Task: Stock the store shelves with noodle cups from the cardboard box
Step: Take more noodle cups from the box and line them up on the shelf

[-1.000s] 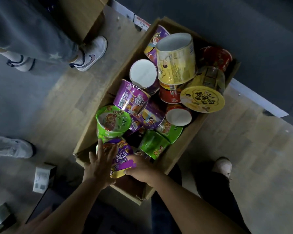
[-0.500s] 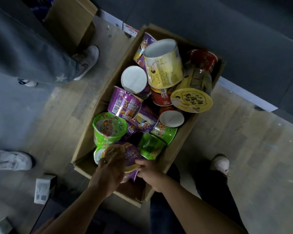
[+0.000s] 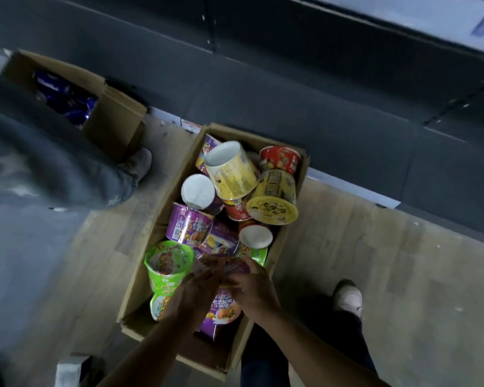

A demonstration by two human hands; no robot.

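A second ago the purple noodle cup [image 3: 221,308] lay on its side in the near end of the cardboard box [image 3: 199,356], with both hands just closing on it. Now it is turned lid-up and seems to ride higher, just right of the green cup [image 3: 169,263], and the view has swung up towards the dark shelf [image 3: 319,93] beyond the box. That reads as the pick made and the lift begun, with the carry to the shelf likely next. The left hand [image 3: 196,291] wraps the cup's left side, fingers curled over the lid. The right hand [image 3: 252,286] clasps the opposite side the same way, so the cup sits clamped between them, over the box's near end. Blur hides the exact fingertip placing.
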